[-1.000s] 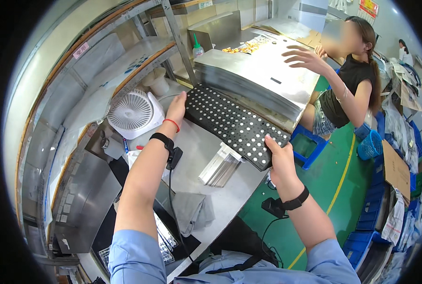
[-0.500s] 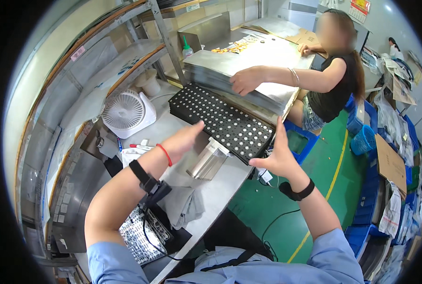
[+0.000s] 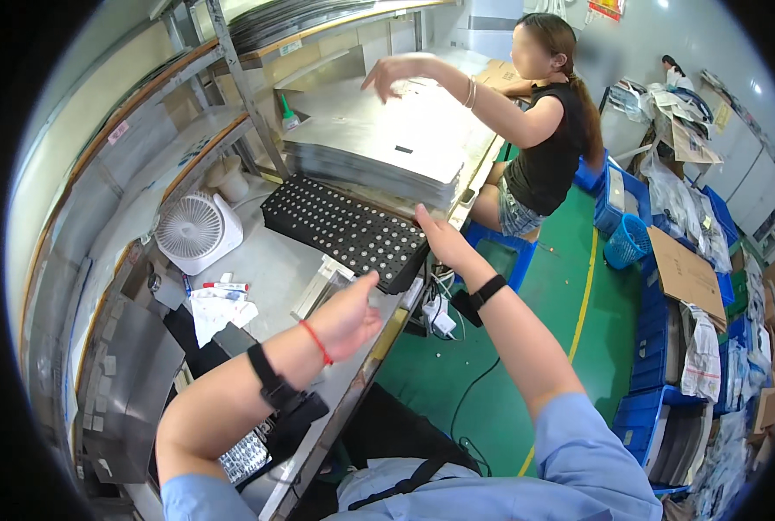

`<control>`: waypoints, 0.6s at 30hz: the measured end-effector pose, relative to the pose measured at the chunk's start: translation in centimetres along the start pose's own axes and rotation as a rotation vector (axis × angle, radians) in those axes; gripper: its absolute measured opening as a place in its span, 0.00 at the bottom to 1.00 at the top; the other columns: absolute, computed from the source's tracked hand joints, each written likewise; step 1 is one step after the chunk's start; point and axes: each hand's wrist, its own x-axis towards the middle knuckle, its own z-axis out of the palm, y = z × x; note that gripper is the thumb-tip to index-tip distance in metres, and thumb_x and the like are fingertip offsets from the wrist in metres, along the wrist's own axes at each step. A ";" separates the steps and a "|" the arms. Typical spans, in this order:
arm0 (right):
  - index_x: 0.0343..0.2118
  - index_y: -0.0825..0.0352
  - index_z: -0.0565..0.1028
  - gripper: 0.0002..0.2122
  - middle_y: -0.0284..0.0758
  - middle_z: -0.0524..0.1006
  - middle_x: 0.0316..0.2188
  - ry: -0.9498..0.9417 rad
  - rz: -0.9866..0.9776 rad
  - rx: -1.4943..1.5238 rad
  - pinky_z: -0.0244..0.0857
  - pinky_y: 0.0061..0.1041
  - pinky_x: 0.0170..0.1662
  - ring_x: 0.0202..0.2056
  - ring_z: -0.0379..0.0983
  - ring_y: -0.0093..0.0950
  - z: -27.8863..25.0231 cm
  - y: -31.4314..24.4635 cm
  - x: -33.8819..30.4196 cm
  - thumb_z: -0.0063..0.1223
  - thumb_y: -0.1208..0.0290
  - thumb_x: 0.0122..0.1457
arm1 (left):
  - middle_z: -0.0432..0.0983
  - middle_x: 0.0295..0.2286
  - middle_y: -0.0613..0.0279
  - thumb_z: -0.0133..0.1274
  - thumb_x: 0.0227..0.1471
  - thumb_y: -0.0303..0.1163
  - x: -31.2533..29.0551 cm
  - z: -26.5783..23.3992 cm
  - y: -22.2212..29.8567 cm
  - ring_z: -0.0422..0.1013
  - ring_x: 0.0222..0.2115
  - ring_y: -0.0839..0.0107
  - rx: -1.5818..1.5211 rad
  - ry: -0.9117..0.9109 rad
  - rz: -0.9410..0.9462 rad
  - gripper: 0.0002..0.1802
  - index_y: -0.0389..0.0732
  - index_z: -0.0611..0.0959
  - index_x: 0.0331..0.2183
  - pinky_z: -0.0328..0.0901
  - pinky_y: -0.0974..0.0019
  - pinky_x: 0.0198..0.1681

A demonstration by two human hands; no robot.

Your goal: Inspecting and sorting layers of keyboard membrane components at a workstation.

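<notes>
A long black tray [image 3: 344,230] dotted with rows of small round silvery pieces lies across the bench, along a stack of grey sheets. My right hand [image 3: 444,243] is at the tray's right end, with an extended finger beside its far corner; part of that hand is hard to make out. Nearer to me, my left hand [image 3: 353,323] hovers over the bench edge, thumb raised and fingers loosely curved, with nothing in it. Between it and the tray sits a clear, pale box [image 3: 322,286], partly covered by the tray's near side.
A white fan [image 3: 198,227], markers and crumpled white paper [image 3: 221,313] are on the bench at left, beside metal shelves [image 3: 222,130]. Across the sheet stack [image 3: 379,178], a co-worker [image 3: 544,122] reaches an arm over it. Cables and a white adapter [image 3: 440,317] hang past the bench edge.
The view has shifted, so the bench sits further left. My left hand has drawn back from the tray's near side toward me. The co-worker's hand has lifted away from the sheet stack's near edge.
</notes>
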 end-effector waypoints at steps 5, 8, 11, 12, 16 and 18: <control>0.45 0.84 0.71 0.47 0.60 0.72 0.46 -0.008 -0.017 -0.029 0.59 0.34 0.55 0.52 0.69 0.47 0.1 0.6 1.9 0.30 0.30 0.56 | 0.71 0.48 0.59 0.39 0.61 0.46 4.3 3.0 0.1 0.67 0.50 0.68 -0.304 -0.127 0.225 0.24 0.38 0.71 0.49 0.59 0.61 0.55; 0.45 0.86 0.70 0.49 0.62 0.71 0.46 -0.057 0.117 -0.094 0.60 0.36 0.54 0.52 0.68 0.48 0.0 -0.7 1.8 0.34 0.28 0.53 | 0.72 0.46 0.57 0.39 0.59 0.46 4.8 5.0 1.1 0.68 0.48 0.66 -0.274 -0.096 0.158 0.24 0.39 0.70 0.49 0.60 0.55 0.54; 0.47 0.86 0.69 0.50 0.61 0.71 0.46 -0.049 0.208 -0.006 0.59 0.37 0.54 0.53 0.67 0.49 0.1 -1.9 2.2 0.37 0.28 0.52 | 0.73 0.45 0.53 0.39 0.59 0.46 5.8 5.4 1.6 0.71 0.45 0.63 -0.262 -0.035 0.108 0.22 0.39 0.71 0.47 0.64 0.55 0.51; 0.47 0.86 0.70 0.49 0.60 0.72 0.46 -0.027 0.185 -0.022 0.59 0.37 0.55 0.53 0.67 0.48 0.0 -1.2 2.8 0.38 0.28 0.52 | 0.73 0.44 0.52 0.38 0.59 0.45 4.8 5.7 1.9 0.71 0.44 0.62 -0.267 -0.025 0.090 0.22 0.39 0.71 0.46 0.65 0.55 0.50; 0.50 0.83 0.70 0.46 0.54 0.72 0.48 -0.101 0.155 0.116 0.56 0.34 0.57 0.54 0.66 0.41 -0.2 -0.8 3.5 0.40 0.30 0.53 | 0.77 0.39 0.56 0.37 0.60 0.44 3.4 5.1 1.7 0.73 0.41 0.65 -0.317 -0.170 0.087 0.21 0.39 0.76 0.41 0.67 0.59 0.48; 0.52 0.82 0.68 0.44 0.50 0.70 0.52 -0.039 0.200 0.172 0.55 0.32 0.57 0.54 0.64 0.37 0.2 -0.7 3.1 0.40 0.33 0.56 | 0.77 0.40 0.57 0.37 0.60 0.43 2.9 3.7 0.3 0.73 0.40 0.66 -0.268 -0.179 0.207 0.20 0.38 0.75 0.42 0.67 0.61 0.46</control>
